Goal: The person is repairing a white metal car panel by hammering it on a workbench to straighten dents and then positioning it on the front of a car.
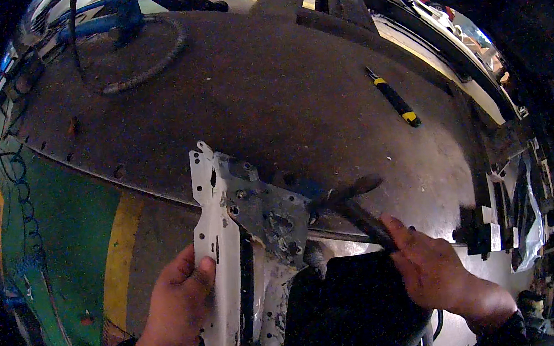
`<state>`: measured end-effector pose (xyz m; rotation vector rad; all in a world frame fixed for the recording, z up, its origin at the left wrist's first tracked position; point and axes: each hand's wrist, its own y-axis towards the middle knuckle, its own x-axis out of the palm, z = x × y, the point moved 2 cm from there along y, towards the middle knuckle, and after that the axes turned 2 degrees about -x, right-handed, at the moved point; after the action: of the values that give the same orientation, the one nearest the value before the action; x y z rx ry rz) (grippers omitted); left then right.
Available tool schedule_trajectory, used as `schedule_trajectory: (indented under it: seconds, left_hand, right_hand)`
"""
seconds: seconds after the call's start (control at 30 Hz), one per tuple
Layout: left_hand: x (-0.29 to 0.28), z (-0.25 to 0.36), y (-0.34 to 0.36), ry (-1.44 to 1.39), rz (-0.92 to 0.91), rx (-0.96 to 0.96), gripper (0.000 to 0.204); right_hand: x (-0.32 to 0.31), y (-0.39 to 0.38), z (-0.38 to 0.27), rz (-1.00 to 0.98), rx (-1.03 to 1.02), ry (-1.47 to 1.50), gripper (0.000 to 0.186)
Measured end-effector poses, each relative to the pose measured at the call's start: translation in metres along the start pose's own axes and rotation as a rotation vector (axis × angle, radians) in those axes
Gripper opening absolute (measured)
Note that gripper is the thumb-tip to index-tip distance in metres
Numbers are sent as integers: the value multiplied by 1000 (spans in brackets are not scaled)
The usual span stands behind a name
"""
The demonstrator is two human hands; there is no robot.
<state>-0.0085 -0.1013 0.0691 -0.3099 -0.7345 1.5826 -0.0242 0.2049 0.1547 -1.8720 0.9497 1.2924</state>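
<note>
A long light-grey metal bracket (263,208) with holes and dark scuffed patches stands out from the near edge of the dark workbench (267,79) at lower middle. My left hand (179,298) grips the bracket's left flange, thumb on its face. My right hand (436,271) is wrapped round the handle of a dark hammer (362,214), whose head is close beside the bracket's right upper corner; whether they touch I cannot tell. A yellow-and-black screwdriver-like tool (394,100) lies on the bench at upper right.
A blue tool (100,29) with a grey hose sits at the back left. Coiled cables hang at the left over a green floor (62,249) with a yellow stripe. Metal fixtures line the back right, and black blocks (479,233) and clear plastic (526,228) are at the right.
</note>
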Motion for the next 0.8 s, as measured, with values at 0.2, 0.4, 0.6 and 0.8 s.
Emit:
schedule_trajectory:
  seconds: [0.2,0.4,0.6,0.8]
  left_hand:
    - [6,3,0,-8,-41,10,33]
    - [-1,-3,1,-50,7,7,30]
    - [6,8,1,13,-14,5,29]
    - [-1,2,4,-117,-11,17,28]
  right_hand:
    - [24,-6,10,-102,128,-2,58]
    - [2,5,0,35,77,2,58]
    - [19,12,1,-8,49,-90,56]
    - [2,20,-6,36,65,32,57]
